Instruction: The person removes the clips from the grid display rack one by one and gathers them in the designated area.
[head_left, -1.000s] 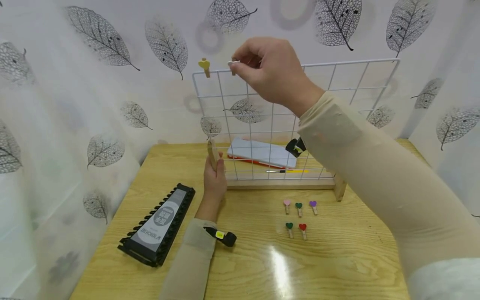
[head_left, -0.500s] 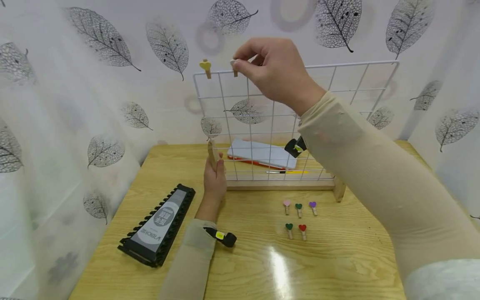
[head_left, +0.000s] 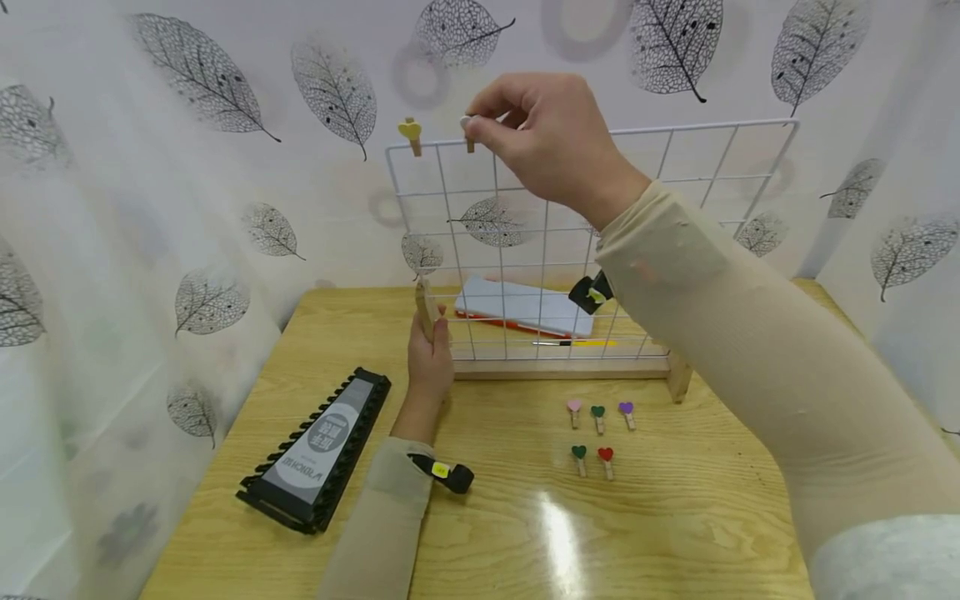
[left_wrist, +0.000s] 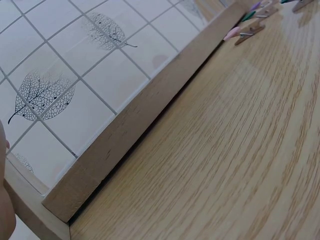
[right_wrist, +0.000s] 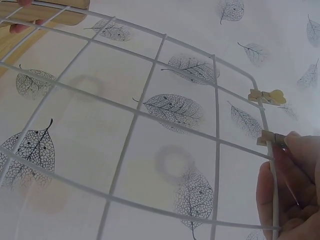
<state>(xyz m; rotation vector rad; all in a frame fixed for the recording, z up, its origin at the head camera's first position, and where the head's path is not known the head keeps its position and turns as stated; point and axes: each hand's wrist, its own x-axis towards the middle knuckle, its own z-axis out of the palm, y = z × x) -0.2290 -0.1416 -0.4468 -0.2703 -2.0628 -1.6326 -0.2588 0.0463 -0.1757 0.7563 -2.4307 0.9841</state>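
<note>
My right hand (head_left: 555,146) pinches a small wooden clothespin (head_left: 470,145) with a white heart on it, at the top wire of a white grid rack (head_left: 543,227). In the right wrist view, the clothespin's (right_wrist: 269,138) jaws sit across that wire, and the fingertips hide its heart end. To its left, a clothespin with a yellow heart (head_left: 410,131) is clipped on near the rack's corner. My left hand (head_left: 431,358) grips the wooden post (head_left: 425,307) at the rack's left end. Only part of that hand shows in the left wrist view, at the left edge.
Several heart clothespins, including a pink (head_left: 573,408), a purple (head_left: 627,411) and a red one (head_left: 606,458), lie before the rack. A black rack with a grey label (head_left: 322,442) lies at left. Behind the grid are a pale case (head_left: 525,304) and a yellow brush (head_left: 588,343).
My right thumb covers slightly more of the white heart than a second ago. Otherwise both hands stay in place, and the clothespins on the table have not moved.
</note>
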